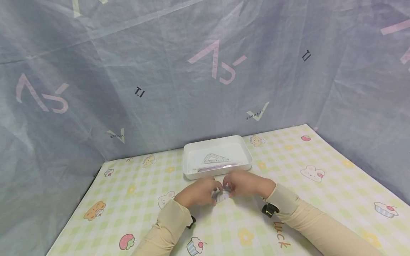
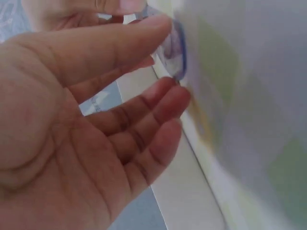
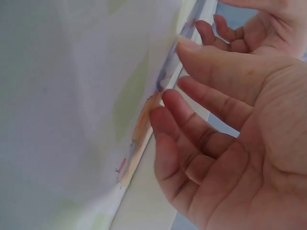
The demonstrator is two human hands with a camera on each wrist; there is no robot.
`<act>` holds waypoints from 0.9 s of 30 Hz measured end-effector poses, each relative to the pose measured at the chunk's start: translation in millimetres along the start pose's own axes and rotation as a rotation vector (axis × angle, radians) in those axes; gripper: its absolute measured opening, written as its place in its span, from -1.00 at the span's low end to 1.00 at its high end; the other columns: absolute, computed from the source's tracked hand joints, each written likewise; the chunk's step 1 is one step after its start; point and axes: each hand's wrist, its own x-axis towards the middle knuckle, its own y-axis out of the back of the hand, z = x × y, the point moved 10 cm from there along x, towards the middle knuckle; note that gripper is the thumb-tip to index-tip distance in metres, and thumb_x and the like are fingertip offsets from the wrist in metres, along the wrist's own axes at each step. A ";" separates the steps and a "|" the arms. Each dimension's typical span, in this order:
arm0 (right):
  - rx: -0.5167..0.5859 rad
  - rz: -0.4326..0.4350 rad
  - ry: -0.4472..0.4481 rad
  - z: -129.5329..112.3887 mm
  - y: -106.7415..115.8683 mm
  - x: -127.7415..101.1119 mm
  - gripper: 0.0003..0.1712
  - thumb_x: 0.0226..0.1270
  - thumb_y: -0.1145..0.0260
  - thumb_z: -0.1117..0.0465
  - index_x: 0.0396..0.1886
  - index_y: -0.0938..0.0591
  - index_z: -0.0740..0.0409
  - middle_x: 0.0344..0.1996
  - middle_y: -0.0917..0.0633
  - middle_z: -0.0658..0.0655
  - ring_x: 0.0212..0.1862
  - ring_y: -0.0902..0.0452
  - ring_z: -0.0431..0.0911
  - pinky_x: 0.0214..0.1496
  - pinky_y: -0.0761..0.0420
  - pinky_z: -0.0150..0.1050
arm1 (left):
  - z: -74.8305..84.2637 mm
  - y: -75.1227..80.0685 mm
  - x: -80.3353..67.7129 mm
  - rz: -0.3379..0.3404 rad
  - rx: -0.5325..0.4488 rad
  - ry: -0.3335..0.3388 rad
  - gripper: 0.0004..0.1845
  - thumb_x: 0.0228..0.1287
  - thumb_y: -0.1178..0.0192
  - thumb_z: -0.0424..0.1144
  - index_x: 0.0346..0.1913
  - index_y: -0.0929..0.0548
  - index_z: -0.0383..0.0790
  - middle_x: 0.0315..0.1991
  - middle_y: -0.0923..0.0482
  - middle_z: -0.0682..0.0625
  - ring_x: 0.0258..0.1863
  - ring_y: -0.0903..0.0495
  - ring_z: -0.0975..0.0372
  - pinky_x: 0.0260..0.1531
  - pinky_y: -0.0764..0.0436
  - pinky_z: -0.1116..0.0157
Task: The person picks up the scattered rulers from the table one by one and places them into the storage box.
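Observation:
A small clear protractor (image 1: pixel 224 195) with printed markings is held between both hands, just in front of the white tray. My left hand (image 1: pixel 201 191) pinches its left side with thumb and fingertips. On the other side, my right hand (image 1: pixel 248 183) grips it between thumb and index finger. The left wrist view shows the protractor's bluish curved edge (image 2: pixel 181 52) beside the left thumb. Seen from the right wrist, the protractor (image 3: pixel 168 67) appears nearly edge-on, low over the cloth. Fingers cover parts of it.
The shallow white tray (image 1: pixel 217 140) stands behind the hands, near the curtain. It holds a clear triangular set square (image 1: pixel 215 158) and a purplish strip-like item (image 1: pixel 217 166). A green checked cloth (image 1: pixel 144 213) covers the table. Grey curtains (image 1: pixel 160 71) hang around its back and sides.

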 end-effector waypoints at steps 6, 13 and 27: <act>0.003 -0.045 -0.022 -3.8 -2.5 -0.5 -0.66 0.03 -0.54 0.37 -0.14 -0.70 0.20 -0.43 -0.67 0.01 -0.37 -0.49 -0.23 -0.21 -0.55 -0.30 | 4.3 -0.6 -1.7 0.024 0.077 0.054 -0.51 -0.06 -0.47 -0.43 0.04 -0.70 -0.14 -0.25 -0.54 0.10 -0.34 -0.39 0.32 -0.24 -0.48 0.41; -0.018 -0.049 -0.061 -2.3 -3.4 -1.8 -0.70 0.04 -0.52 0.37 -0.19 -0.69 0.18 -0.48 -0.57 -0.02 -0.39 -0.37 -0.22 -0.27 -0.48 -0.31 | 7.0 -1.7 -0.9 0.033 0.053 0.080 -0.43 -0.05 -0.37 -0.51 0.12 -0.64 -0.13 -0.20 -0.51 0.08 -0.30 -0.38 0.30 -0.19 -0.48 0.41; 0.027 -0.098 -0.112 -4.7 -6.0 -3.8 -0.79 0.07 -0.49 0.41 -0.39 -0.61 0.12 -0.56 -0.53 -0.09 -0.43 -0.38 -0.23 -0.27 -0.47 -0.32 | 15.5 -6.3 0.0 0.033 -0.053 0.027 -0.57 -0.03 -0.14 -0.62 -0.11 -0.53 -0.12 -0.29 -0.41 0.09 -0.26 -0.34 0.29 -0.22 -0.41 0.42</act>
